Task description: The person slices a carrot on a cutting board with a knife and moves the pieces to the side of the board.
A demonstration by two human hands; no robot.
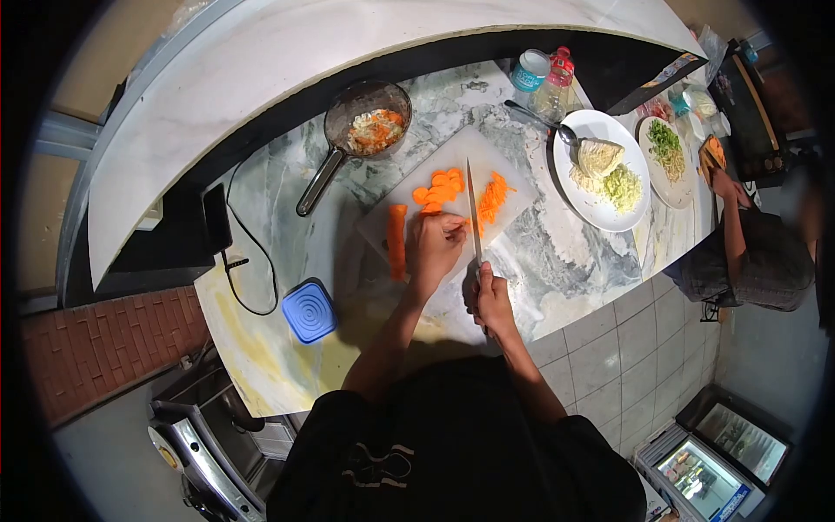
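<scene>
My right hand point(492, 300) is wrapped round the handle of a long kitchen knife point(473, 202), its blade pointing away from me over a white cutting board point(374, 228). Close to the left side of the blade, my left hand point(437, 248) has its fingers bent and pressed together on the board, at a small bit of orange carrot that they mostly hide. Carrot slices point(440, 186) lie beyond the left hand. Thin carrot strips point(494, 200) are heaped right of the blade. A thick piece of carrot point(397, 241) rests on the board's left side.
A pan point(346, 132) with shredded food stands at the back left. On the right are a white plate point(565, 196) with cabbage and a spoon, and another plate point(683, 193) with chopped greens. A blue square container point(309, 311) sits front left. Another person point(744, 252) works far right.
</scene>
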